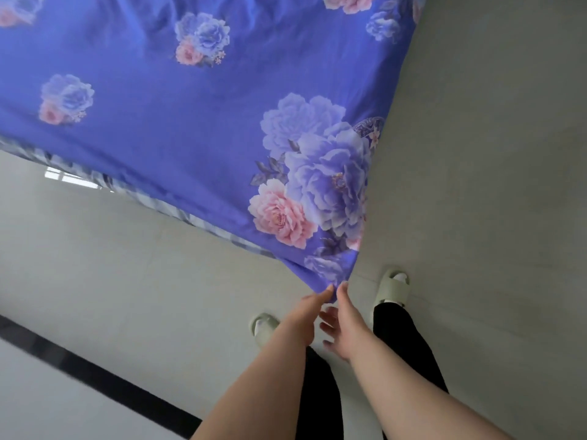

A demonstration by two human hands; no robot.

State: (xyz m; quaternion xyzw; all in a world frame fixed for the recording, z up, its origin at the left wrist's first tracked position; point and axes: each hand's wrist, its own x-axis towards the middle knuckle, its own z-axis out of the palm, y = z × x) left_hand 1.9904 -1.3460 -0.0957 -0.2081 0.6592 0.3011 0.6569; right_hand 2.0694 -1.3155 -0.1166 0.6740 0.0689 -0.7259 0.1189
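Note:
A large blue sheet (197, 128) printed with pale blue and pink flowers fills the upper half of the head view and narrows to a corner in the lower middle. My left hand (309, 308) pinches that corner from the left. My right hand (338, 325) touches the same corner from the right with its thumb at the cloth, and its other fingers hang spread below. Part of the corner is hidden between the two hands.
Pale grey floor (476, 154) lies under and around the sheet. A dark strip (104, 379) crosses the floor at lower left. My feet in light slippers (392, 285) and dark trousers stand just below the hands.

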